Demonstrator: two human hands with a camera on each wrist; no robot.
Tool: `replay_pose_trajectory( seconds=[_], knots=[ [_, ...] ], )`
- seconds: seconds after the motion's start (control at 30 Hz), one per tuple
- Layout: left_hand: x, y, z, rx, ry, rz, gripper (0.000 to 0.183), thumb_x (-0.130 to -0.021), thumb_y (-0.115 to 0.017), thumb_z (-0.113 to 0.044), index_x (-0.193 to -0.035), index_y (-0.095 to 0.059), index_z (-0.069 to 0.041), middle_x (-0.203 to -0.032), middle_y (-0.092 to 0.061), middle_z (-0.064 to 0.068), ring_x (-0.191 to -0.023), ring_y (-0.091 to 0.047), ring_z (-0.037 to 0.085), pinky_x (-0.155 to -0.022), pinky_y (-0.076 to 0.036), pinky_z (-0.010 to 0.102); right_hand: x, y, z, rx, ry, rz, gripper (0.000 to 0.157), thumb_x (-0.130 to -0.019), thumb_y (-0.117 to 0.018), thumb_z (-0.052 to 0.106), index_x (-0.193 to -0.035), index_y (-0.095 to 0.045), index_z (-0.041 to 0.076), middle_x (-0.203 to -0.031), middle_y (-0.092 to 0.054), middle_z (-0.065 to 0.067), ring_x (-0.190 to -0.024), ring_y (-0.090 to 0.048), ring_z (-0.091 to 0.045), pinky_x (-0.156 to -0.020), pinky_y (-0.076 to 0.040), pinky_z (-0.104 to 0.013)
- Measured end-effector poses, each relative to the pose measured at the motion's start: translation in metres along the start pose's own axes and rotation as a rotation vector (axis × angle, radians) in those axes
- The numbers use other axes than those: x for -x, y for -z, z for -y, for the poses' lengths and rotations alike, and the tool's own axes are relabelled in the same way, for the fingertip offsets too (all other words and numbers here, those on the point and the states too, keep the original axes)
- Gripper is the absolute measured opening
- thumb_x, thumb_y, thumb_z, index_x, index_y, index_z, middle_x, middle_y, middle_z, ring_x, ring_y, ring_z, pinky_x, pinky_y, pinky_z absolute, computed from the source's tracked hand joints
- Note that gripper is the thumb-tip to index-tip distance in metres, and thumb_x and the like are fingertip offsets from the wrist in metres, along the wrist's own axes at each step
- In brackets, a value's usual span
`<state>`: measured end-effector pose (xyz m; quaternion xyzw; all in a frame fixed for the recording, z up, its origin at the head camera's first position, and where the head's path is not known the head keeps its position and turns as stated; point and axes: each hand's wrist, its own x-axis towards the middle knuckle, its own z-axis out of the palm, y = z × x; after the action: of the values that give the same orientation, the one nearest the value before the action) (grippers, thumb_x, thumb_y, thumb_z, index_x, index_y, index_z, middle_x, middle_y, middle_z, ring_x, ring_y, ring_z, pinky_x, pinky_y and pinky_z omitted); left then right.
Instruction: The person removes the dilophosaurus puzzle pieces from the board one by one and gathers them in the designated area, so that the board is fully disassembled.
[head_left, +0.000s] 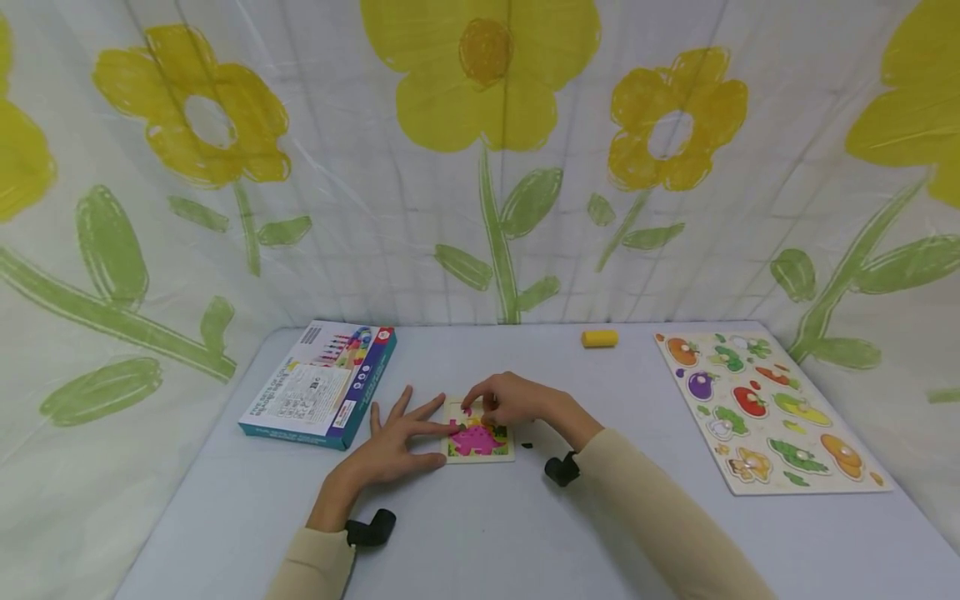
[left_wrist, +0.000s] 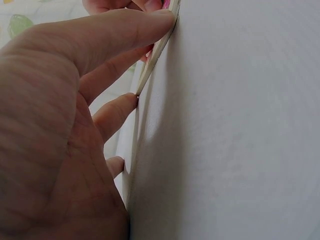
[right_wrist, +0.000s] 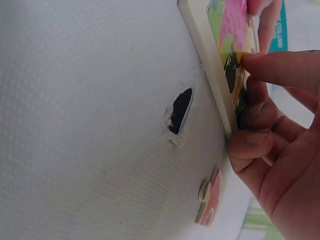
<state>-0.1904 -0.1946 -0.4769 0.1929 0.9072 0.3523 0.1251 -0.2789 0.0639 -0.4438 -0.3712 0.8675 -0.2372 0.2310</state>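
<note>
At the left of the head view, a white-and-teal box (head_left: pixel 318 383) lies flat, just beside the left hand (head_left: pixel 393 446). That hand's fingers are spread; its thumb touches the left edge of a small dinosaur puzzle (head_left: pixel 480 459) at mid-frame, and its index fingertip overlaps the picture. Below the hand, a black wrist camera (head_left: pixel 371 528) is worn against the beige sleeve. The right hand (head_left: pixel 517 398) hides the puzzle's upper right part; its thumb and fingers are bent over the board, but whether they pinch a piece cannot be told. A dark piece (head_left: pixel 527 445) lies just right of the puzzle, near the right wrist. Lower centre of the right wrist view shows a pink puzzle piece (right_wrist: pixel 210 200) on the table (right_wrist: pixel 100 125). Upper right of centre in the head view lies a yellow cylinder (head_left: pixel 599 338); at far right, well apart from the hands, a vegetable board (head_left: pixel 832 485) lies flat.
</note>
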Motion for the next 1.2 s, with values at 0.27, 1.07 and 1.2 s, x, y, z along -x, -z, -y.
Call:
replay_pose_trajectory(
  seconds=[0.27, 1.07, 1.2],
  knots=[
    [0.0000, -0.0001, 0.0006, 0.000, -0.001, -0.001, 0.043, -0.094, -0.077, -0.039, -0.136, -0.072, -0.038, -0.176, -0.031, -0.001, -0.165, 0.012, 0.048, -0.115, 0.027, 0.081, 0.0001, -0.0010, 0.0010, -0.009, -0.014, -0.016, 0.033, -0.098, -0.071, 0.008, -0.129, -0.074, 0.018, -0.085, -0.065, 0.002, -0.075, -0.054, -0.011, -0.067, -0.046, -0.023],
    [-0.0010, -0.0008, 0.0018, -0.010, -0.009, -0.005, 0.043, -0.093, -0.078, -0.041, -0.135, -0.073, -0.037, -0.175, -0.033, 0.000, -0.165, 0.010, 0.050, -0.115, 0.026, 0.082, 0.0057, -0.0021, 0.0024, 0.002, -0.043, -0.142, 0.038, -0.097, -0.076, 0.011, -0.134, -0.068, 0.012, -0.113, -0.068, -0.008, -0.094, -0.060, -0.016, -0.087, -0.056, -0.034],
    [-0.0008, -0.0006, 0.0021, -0.006, -0.011, -0.005, 0.043, -0.093, -0.078, -0.040, -0.135, -0.073, -0.036, -0.175, -0.033, 0.000, -0.165, 0.010, 0.050, -0.115, 0.026, 0.082, 0.0057, -0.0019, -0.0014, -0.022, -0.029, -0.199, 0.019, -0.100, -0.070, 0.010, -0.118, -0.076, 0.011, -0.105, -0.070, -0.004, -0.089, -0.061, -0.013, -0.084, -0.056, -0.030]
  ],
)
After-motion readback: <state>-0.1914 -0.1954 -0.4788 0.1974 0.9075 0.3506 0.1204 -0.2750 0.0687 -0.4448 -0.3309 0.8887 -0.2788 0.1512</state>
